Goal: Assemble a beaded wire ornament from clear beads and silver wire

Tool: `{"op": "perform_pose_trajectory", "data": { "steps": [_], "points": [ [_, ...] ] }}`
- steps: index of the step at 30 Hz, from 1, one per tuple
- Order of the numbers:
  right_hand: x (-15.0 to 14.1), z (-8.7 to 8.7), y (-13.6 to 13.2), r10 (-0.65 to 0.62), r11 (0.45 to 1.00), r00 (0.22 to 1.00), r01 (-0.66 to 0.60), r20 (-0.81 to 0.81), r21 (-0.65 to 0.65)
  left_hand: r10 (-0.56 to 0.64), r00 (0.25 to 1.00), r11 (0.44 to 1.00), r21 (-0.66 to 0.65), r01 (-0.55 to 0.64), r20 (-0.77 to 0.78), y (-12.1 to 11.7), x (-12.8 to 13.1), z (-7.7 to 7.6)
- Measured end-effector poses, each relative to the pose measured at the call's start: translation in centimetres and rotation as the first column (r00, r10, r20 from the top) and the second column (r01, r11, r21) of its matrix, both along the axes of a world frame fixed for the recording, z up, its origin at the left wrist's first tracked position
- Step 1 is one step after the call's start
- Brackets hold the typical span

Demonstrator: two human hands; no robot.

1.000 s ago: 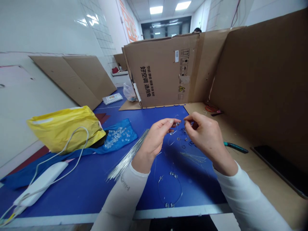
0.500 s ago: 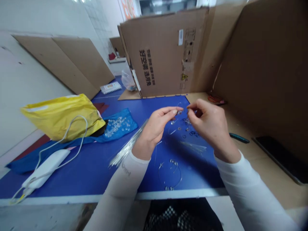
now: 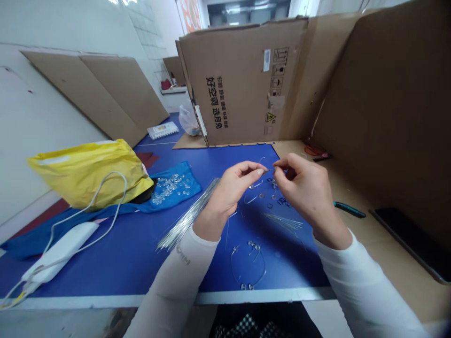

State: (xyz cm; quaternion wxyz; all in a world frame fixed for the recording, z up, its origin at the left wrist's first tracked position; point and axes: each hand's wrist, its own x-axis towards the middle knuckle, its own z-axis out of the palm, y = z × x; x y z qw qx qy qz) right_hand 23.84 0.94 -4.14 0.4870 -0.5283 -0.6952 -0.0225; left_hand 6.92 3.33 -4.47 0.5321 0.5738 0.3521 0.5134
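Observation:
My left hand (image 3: pixel 230 195) pinches a thin wire (image 3: pixel 270 170) between thumb and forefinger. Close on its right, my right hand (image 3: pixel 306 192) has its thumb and forefinger closed at the same wire's other end. Any bead at the fingertips is hidden. Below the hands lie small dark rings (image 3: pixel 283 201), a few clear beads with bent wire, and a small bundle of short wires (image 3: pixel 283 221). A loop of wire with clear beads (image 3: pixel 250 286) rests near the table's front edge. Beside my left forearm is a thick bundle of straight silvery wires (image 3: pixel 190 216).
Loose clear beads (image 3: pixel 169 187) lie on a blue cloth (image 3: pixel 192 180) beside a yellow bag (image 3: pixel 88 173). A white power strip (image 3: pixel 59 256) with its cable is at left. Pliers with teal handles (image 3: pixel 349 210) and a black phone (image 3: pixel 412 241) lie right. Cardboard walls (image 3: pixel 243 94) stand behind.
The view has tilted downward. A clear bead seen earlier at my left fingertips no longer shows. The fingertips of both hands have come nearer each other, and the wire between them is now visible.

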Motion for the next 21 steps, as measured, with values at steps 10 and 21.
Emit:
{"op": "perform_pose_trajectory", "data": {
  "steps": [10, 21],
  "points": [
    [-0.4, -0.2, 0.0, 0.021, 0.997, 0.999, -0.017, -0.049, 0.079, 0.003, 0.999, 1.000, -0.017, -0.002, 0.045, -0.7, 0.4, 0.2],
    [-0.7, -0.8, 0.5, -0.108, 0.965, 0.994, 0.097, 0.032, 0.243, 0.018, 0.998, 1.000, -0.025, -0.017, 0.061, -1.4, 0.7, 0.7]
  ]
}}
